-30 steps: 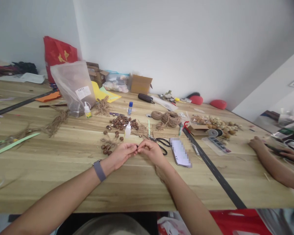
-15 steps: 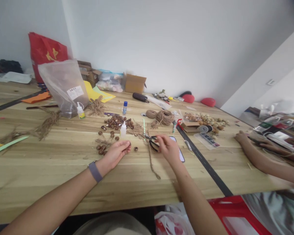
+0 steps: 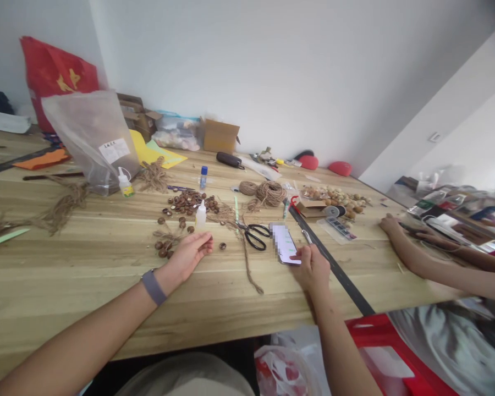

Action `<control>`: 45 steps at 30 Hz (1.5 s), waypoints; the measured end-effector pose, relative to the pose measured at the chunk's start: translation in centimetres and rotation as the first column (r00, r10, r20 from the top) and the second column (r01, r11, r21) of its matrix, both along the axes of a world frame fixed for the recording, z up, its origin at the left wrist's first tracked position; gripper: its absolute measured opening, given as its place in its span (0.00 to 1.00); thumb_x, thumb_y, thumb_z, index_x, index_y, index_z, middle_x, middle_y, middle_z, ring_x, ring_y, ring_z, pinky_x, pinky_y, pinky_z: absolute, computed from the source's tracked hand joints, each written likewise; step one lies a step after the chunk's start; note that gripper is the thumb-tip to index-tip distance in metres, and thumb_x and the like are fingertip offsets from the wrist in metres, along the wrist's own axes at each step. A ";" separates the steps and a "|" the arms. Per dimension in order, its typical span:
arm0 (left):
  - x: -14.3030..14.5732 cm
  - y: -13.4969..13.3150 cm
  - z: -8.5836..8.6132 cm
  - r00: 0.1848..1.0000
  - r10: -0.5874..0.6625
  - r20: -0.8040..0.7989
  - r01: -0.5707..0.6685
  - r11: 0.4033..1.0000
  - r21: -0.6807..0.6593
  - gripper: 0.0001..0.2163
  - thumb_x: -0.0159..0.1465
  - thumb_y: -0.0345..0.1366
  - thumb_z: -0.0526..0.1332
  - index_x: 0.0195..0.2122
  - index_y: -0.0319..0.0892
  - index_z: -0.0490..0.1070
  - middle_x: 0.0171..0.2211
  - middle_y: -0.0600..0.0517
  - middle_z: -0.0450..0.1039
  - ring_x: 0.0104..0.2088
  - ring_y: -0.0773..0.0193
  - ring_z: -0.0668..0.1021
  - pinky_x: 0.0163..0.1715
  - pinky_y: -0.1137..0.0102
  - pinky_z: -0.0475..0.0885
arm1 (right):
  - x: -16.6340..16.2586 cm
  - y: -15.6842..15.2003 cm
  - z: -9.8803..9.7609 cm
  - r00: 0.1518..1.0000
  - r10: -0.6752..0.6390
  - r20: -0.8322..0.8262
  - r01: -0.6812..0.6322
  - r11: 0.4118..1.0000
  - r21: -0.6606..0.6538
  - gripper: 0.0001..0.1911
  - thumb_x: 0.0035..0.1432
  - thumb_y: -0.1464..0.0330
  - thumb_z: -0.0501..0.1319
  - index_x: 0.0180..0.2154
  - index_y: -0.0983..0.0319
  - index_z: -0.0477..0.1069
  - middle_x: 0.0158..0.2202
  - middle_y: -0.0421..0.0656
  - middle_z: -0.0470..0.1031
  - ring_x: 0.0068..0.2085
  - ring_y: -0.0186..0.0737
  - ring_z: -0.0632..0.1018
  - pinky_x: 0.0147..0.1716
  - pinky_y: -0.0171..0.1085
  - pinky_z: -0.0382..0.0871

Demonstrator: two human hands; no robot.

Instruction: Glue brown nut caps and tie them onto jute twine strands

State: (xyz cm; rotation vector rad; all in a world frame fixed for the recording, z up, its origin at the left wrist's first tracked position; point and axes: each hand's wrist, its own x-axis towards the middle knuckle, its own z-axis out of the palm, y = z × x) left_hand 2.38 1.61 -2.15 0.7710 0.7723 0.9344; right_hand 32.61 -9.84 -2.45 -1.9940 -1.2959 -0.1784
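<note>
My left hand (image 3: 192, 254), with a purple band at its wrist, is closed in a pinch. A small brown nut shell shows partly at its fingertips. Just right of it another nut shell (image 3: 223, 246) lies on the table. My right hand (image 3: 317, 268) has bent fingers, with fingertips over the lower right corner of a lit phone (image 3: 285, 242); whether they grip it I cannot tell. Black-handled scissors (image 3: 256, 236) lie between the hands, touched by neither. A piece of twine (image 3: 247, 264) runs below them. Behind my left hand stands a white glue bottle (image 3: 200, 216).
Behind the bottle lies a heap of nut shells (image 3: 185, 202). Twine balls (image 3: 270, 193), a glue stick (image 3: 203, 177) and a clear bag (image 3: 93, 137) stand farther back. A utility knife (image 3: 306, 236) lies near the phone. Another person's arm (image 3: 416, 253) rests at right.
My right hand has left the scissors, which now lie on the table, and moved right to the phone. My left hand keeps its pinch. The view has shifted slightly.
</note>
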 end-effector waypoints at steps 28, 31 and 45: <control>0.1 -0.1 0.4 0.998 0.031 0.045 -0.028 0.997 -0.073 0.07 0.62 0.25 0.59 0.27 0.35 0.73 0.25 0.49 0.74 0.26 0.70 0.75 0.28 0.76 0.71 | 2.3 1.4 -0.1 0.979 0.182 0.088 -0.170 0.976 -0.134 0.19 0.65 0.58 0.41 0.25 0.56 0.57 0.20 0.43 0.75 0.26 0.43 0.78 0.28 0.37 0.64; 0.1 0.0 0.2 0.997 0.033 0.067 -0.028 0.997 -0.069 0.06 0.61 0.24 0.60 0.28 0.34 0.73 0.25 0.49 0.74 0.26 0.70 0.76 0.28 0.76 0.72 | 2.4 1.3 -0.2 0.979 0.192 0.074 -0.183 0.976 -0.121 0.19 0.65 0.57 0.42 0.24 0.56 0.57 0.20 0.43 0.75 0.26 0.43 0.78 0.27 0.37 0.63; 0.0 -0.1 0.0 0.995 0.037 0.092 -0.030 0.996 -0.078 0.04 0.59 0.23 0.61 0.30 0.35 0.73 0.27 0.49 0.76 0.25 0.70 0.77 0.28 0.77 0.73 | 2.4 1.2 -0.1 0.983 0.182 0.029 -0.176 0.974 -0.143 0.19 0.65 0.57 0.41 0.24 0.56 0.57 0.21 0.43 0.76 0.27 0.43 0.79 0.27 0.36 0.64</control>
